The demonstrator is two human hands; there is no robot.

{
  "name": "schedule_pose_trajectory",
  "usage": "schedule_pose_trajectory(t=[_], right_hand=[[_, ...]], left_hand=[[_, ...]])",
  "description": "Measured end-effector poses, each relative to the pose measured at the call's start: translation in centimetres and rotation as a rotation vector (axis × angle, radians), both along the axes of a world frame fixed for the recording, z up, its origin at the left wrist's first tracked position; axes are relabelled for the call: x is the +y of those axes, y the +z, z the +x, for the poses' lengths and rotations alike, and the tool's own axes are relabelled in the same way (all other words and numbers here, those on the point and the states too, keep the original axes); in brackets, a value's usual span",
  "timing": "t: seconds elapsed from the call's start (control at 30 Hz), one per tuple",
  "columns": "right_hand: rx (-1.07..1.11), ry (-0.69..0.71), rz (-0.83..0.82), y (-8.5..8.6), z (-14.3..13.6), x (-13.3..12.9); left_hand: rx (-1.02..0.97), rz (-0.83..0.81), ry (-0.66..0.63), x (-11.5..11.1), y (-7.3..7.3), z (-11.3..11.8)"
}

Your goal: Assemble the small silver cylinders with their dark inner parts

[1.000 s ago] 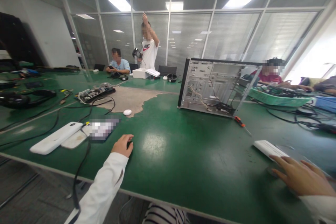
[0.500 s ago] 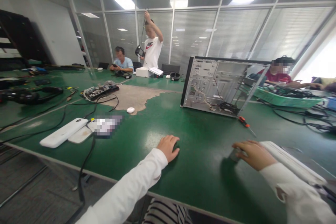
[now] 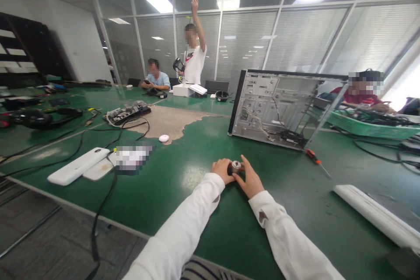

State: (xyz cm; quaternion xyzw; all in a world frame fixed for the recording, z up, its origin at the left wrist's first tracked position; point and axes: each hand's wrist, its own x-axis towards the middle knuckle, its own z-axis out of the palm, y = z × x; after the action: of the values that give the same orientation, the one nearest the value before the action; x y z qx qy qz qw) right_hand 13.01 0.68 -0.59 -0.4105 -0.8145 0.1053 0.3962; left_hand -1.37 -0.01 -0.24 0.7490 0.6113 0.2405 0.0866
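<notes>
Between my two hands, low over the green table [image 3: 203, 153], is a small round metal object [image 3: 236, 165] with a silvery top. My left hand [image 3: 223, 170] grips it from the left, fingers curled round its side. My right hand [image 3: 250, 178] touches it from the right, with thumb and fingers curved round that side and the forefinger raised. An open metal computer case [image 3: 272, 107] stands on its edge beyond my hands. An orange-handled screwdriver [image 3: 313, 156] lies at the case's near right corner.
White devices lie at left [image 3: 78, 166] and right [image 3: 374, 214]. A circuit assembly [image 3: 129, 113], a round white disc [image 3: 163, 138] and black cables are farther left. A green basket [image 3: 370, 127] holds cables at right. Three people are across the table.
My right hand has moved left from beside the white device, bringing the small object to my left hand. My left hand has shifted slightly right and closed on it. The standing person's arm is straighter.
</notes>
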Motion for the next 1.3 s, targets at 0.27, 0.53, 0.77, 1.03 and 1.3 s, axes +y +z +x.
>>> schedule_pose_trajectory(t=[0.27, 0.53, 0.77, 1.03, 1.3], right_hand=[[0.216, 0.049, -0.267, -0.7, 1.3, 1.0], [0.206, 0.129, -0.124, 0.4, 0.8, 0.0], [0.109, 0.144, -0.001, 0.1, 0.6, 0.1], [0.102, 0.126, 0.011, 0.6, 0.6, -0.1], [0.134, 0.055, -0.052, 0.6, 0.8, 0.0]], left_hand=[[0.032, 0.025, -0.03, 0.9, -0.6, -0.5], [0.011, 0.049, -0.006, 0.5, -0.3, -0.1], [-0.06, 0.041, -0.015, 0.0, 0.1, 0.1], [-0.117, 0.058, -0.005, 0.0, 0.0, 0.1], [-0.147, 0.059, 0.002, -0.2, 0.1, 0.2]])
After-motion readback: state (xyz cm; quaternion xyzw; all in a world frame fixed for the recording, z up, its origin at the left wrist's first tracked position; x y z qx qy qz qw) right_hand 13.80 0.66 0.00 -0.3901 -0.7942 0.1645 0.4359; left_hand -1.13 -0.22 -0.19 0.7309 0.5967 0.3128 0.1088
